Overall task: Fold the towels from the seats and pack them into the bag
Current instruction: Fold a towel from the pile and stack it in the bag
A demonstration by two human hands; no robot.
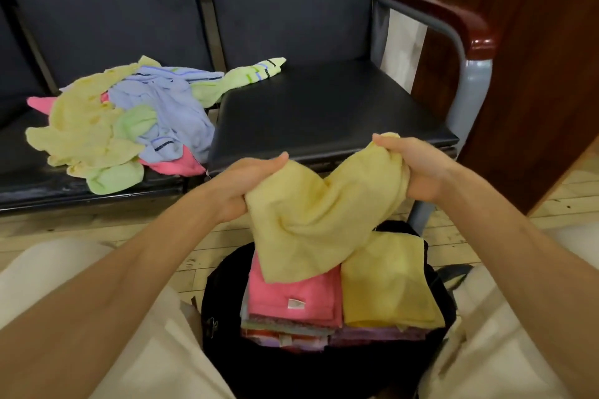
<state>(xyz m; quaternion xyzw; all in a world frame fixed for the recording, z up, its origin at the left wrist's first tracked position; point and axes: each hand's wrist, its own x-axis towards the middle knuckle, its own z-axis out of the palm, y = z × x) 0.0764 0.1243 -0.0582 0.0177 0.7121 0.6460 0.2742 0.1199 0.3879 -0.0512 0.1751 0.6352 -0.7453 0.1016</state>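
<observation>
A single wide-angle view is taken from the person's head, directed forward and steeply down. The forearms and lap are seen close below the lens, the open bag [223,288] lies directly beneath, and the row of seats [324,107] is faced a little beyond.

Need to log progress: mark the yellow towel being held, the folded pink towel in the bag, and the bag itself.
Held yellow towel [311,223]: head view, on its sagging middle between the hands.
Folded pink towel [291,298]: head view, top face near its white label.
Bag [223,301]: head view, on its black left wall.
</observation>
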